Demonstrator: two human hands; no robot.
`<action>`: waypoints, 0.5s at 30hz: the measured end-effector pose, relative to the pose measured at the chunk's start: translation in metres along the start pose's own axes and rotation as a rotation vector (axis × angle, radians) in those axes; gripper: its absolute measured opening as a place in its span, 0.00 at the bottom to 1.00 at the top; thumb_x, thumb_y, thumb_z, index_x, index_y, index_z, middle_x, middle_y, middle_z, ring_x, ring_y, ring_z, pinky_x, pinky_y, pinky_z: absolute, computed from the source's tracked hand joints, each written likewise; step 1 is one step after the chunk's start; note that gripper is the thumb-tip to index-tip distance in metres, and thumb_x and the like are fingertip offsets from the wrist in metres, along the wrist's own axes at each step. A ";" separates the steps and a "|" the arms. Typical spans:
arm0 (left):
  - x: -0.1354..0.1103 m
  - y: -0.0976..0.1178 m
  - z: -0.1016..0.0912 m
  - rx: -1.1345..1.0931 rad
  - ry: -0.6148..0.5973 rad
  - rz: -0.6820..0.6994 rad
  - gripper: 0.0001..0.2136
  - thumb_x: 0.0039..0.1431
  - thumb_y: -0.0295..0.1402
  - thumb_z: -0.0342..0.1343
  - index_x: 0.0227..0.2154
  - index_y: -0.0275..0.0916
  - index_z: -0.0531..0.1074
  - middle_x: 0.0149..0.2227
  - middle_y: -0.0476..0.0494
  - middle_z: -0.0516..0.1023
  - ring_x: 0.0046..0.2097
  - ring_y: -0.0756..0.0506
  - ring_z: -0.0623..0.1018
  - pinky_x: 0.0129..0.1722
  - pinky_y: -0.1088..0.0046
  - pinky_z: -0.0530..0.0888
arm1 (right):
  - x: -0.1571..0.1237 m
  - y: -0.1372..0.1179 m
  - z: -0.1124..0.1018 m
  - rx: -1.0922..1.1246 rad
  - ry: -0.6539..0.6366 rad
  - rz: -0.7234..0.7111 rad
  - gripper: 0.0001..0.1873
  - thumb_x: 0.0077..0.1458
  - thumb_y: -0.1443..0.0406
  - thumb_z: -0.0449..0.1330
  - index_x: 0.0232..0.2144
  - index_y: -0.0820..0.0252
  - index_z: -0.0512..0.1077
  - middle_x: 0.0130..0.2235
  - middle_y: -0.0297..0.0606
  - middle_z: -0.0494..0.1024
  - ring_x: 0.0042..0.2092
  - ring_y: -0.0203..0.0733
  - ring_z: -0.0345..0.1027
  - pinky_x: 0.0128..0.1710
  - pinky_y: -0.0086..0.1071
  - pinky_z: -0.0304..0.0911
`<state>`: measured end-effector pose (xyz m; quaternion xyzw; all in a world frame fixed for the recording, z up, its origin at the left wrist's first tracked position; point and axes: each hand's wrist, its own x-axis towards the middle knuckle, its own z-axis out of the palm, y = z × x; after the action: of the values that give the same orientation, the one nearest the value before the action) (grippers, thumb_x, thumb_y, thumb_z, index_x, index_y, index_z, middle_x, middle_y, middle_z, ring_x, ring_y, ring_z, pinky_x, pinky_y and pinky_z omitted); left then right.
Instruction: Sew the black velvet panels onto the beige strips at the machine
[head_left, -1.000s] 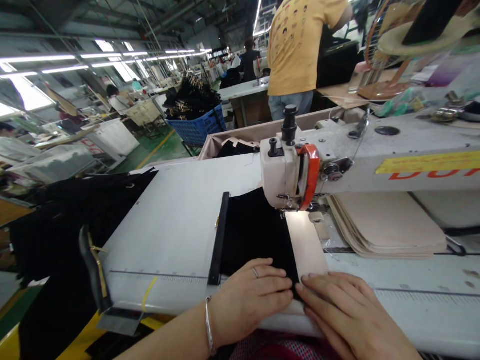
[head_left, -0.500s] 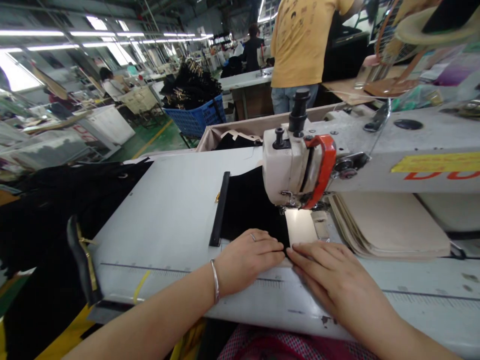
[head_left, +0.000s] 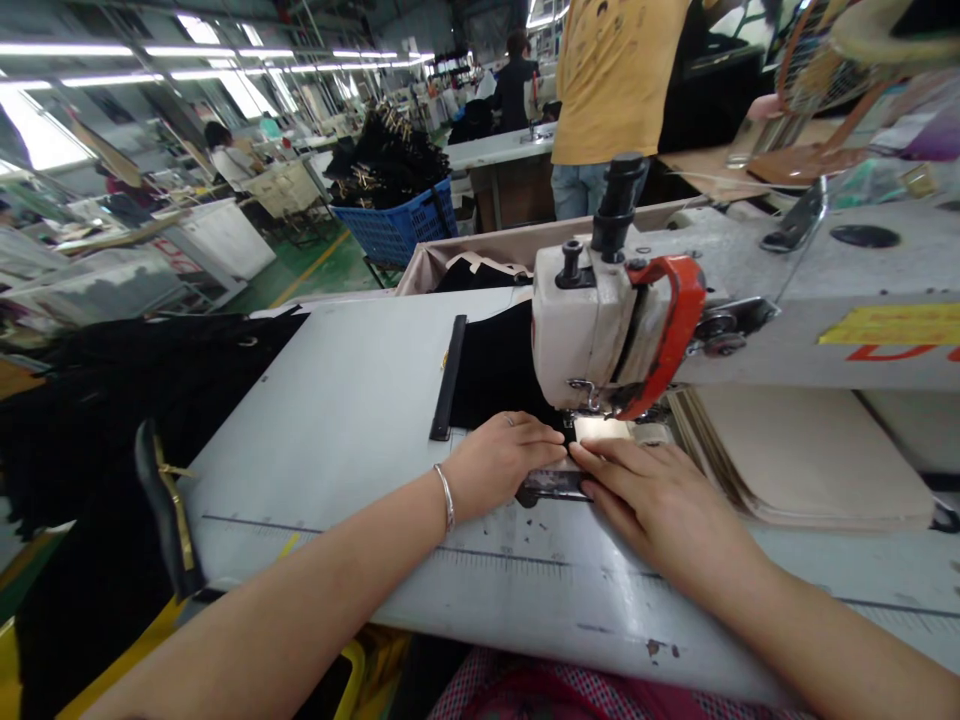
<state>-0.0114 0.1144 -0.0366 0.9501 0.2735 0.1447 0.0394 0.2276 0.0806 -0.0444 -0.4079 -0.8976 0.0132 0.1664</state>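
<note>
Black fabric lies on the pale sewing table and runs beneath the head of a sewing machine. A dark zipper strip edges its left side, with a small gold pull. My left hand rests flat on the fabric's near end, fingers extended. Beside it, a small beige piece shows under the machine's light. My right hand lies with outstretched fingers over the near edge of this piece. The fingertips of both hands almost meet just in front of the needle area, which the machine head partly hides.
A stack of beige panels sits under the machine arm. A gold zipper piece hangs at the table's left edge, near heaped black fabric. Beyond are a blue basket of black pieces and a person in a yellow shirt.
Both hands have slid forward toward the needle, and the black fabric and beige piece have gone farther under the machine. A metal plate now shows in front of the fingers.
</note>
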 end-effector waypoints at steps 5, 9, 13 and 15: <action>0.011 -0.015 0.002 -0.016 0.039 -0.043 0.15 0.62 0.20 0.47 0.47 0.36 0.71 0.51 0.45 0.76 0.54 0.48 0.72 0.56 0.69 0.67 | 0.004 0.002 0.004 -0.025 0.000 0.015 0.20 0.64 0.61 0.50 0.57 0.56 0.65 0.56 0.40 0.68 0.53 0.48 0.63 0.49 0.44 0.61; 0.018 -0.023 0.002 -0.017 0.030 -0.091 0.14 0.61 0.21 0.49 0.46 0.37 0.73 0.50 0.46 0.76 0.52 0.47 0.74 0.55 0.69 0.68 | 0.005 0.003 0.010 -0.018 0.006 0.038 0.21 0.64 0.60 0.49 0.57 0.57 0.64 0.60 0.39 0.64 0.56 0.49 0.61 0.51 0.44 0.61; 0.022 -0.025 0.001 -0.004 0.020 -0.140 0.16 0.60 0.19 0.49 0.46 0.40 0.74 0.50 0.46 0.76 0.53 0.46 0.73 0.57 0.68 0.68 | 0.006 0.004 0.015 -0.012 0.001 0.064 0.22 0.65 0.59 0.48 0.58 0.57 0.63 0.59 0.38 0.65 0.55 0.48 0.62 0.51 0.45 0.61; 0.023 -0.024 0.001 0.002 0.025 -0.159 0.18 0.59 0.18 0.48 0.46 0.40 0.74 0.51 0.46 0.76 0.53 0.47 0.73 0.57 0.68 0.68 | 0.007 0.004 0.016 -0.013 -0.001 0.073 0.22 0.64 0.59 0.48 0.59 0.56 0.62 0.59 0.38 0.65 0.55 0.48 0.62 0.51 0.45 0.61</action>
<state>-0.0048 0.1469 -0.0355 0.9236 0.3486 0.1528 0.0463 0.2211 0.0903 -0.0577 -0.4413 -0.8824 0.0137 0.1626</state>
